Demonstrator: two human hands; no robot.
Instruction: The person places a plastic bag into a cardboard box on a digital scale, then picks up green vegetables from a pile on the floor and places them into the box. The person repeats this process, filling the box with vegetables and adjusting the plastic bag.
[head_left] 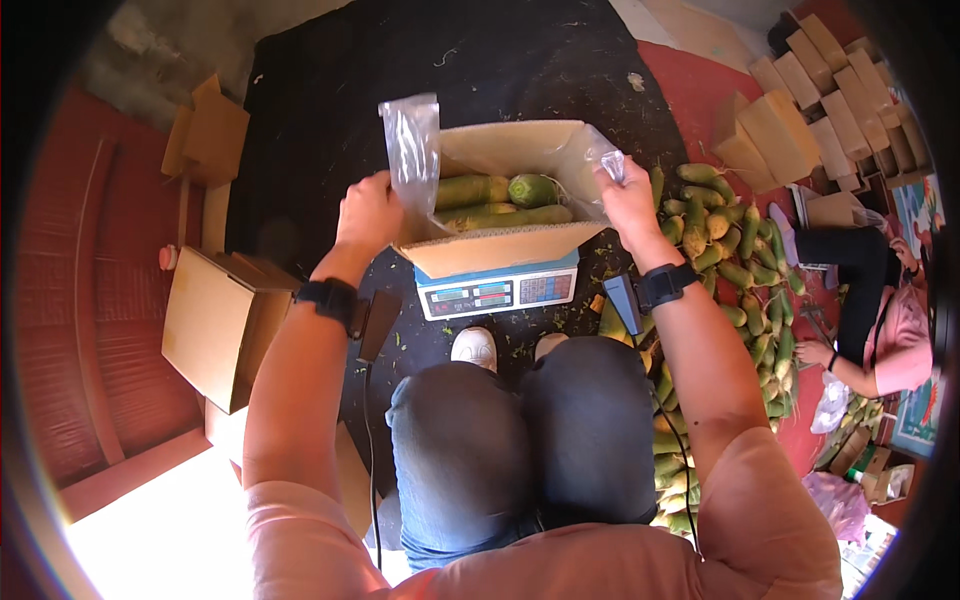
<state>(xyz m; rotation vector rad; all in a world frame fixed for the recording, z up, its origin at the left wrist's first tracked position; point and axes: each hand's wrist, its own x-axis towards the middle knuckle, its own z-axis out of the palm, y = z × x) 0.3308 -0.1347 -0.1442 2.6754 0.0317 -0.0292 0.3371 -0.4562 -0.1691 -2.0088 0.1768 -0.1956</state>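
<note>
Black sheet [330, 90] beyond carton [500, 251], red wall [65, 330] leftward

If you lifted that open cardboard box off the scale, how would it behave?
The cardboard box would probably feel fairly heavy, since several thick green radishes lie inside. Those radishes look rounded, so they might roll or shift if it tilts. With its top open, the walls may flex slightly.

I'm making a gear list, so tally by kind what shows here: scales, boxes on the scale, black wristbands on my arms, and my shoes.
Scale: 1
Box on it: 1
Black wristbands: 2
Shoes: 2
Total: 6
</note>
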